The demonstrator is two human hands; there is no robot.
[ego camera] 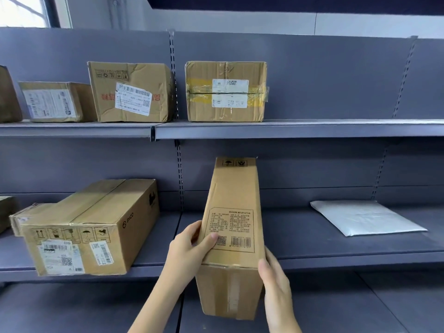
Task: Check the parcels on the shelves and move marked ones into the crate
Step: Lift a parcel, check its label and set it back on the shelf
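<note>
**Tall Parcel Held in Both Hands at the Lower Shelf**

Head view. A tall, narrow brown cardboard parcel (233,227) was held in front of the grey metal lower shelf (336,239), tilted with its top leaning away toward the shelf back. Its facing side carried a printed text panel with a QR code and a barcode; handling symbols were printed near its top edge. The left hand (189,248) gripped the parcel's left edge, thumb lying across the printed panel, fingers wrapped behind. The right hand (274,282) clasped the right edge lower down, thumb on the front corner. Both grips were therefore clamped on the parcel.

On the same shelf, to the left, lay a large brown cardboard box marked "PICO" (91,231), with shipping labels on its near end. To the right, well apart from the held parcel, a flat white padded mailer (365,217) lay on the shelf.

On the grey upper shelf (312,127) stood three boxes: a small brown box with a white label (55,102), a dented brown box with a skewed white label (131,92), and a brown box bound with yellow tape (225,91).
</note>
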